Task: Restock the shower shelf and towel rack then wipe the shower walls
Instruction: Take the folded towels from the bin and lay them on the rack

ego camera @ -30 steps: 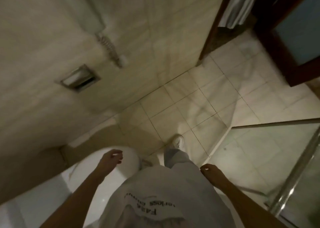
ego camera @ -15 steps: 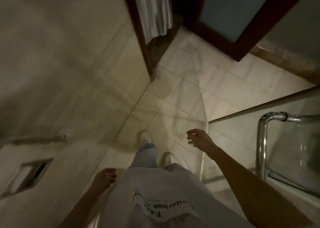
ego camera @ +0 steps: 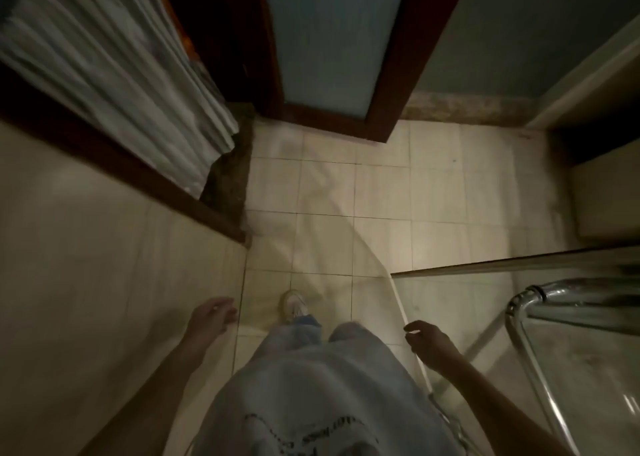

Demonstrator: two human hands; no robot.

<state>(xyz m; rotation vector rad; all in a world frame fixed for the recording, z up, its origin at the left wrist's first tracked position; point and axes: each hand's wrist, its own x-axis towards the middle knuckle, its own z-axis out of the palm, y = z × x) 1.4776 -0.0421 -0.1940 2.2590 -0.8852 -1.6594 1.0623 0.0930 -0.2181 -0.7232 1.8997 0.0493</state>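
Tiled floor and door now fill the view; left hand and right hand swing empty, fingers loosely apart, restocking not begun.

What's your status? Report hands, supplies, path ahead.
Left hand empty, open. Right hand empty, fingers loosely curled, beside the glass shower panel. No supplies in view. Tiled floor ahead bare up to the wooden door.

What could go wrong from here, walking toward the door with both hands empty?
1. The right hand swings close to the glass shower panel's edge; it could knock it.
2. The chrome handle sticks out at arm level, a possible snag.
3. Dim light and a glossy tile floor: a slip is plausible.
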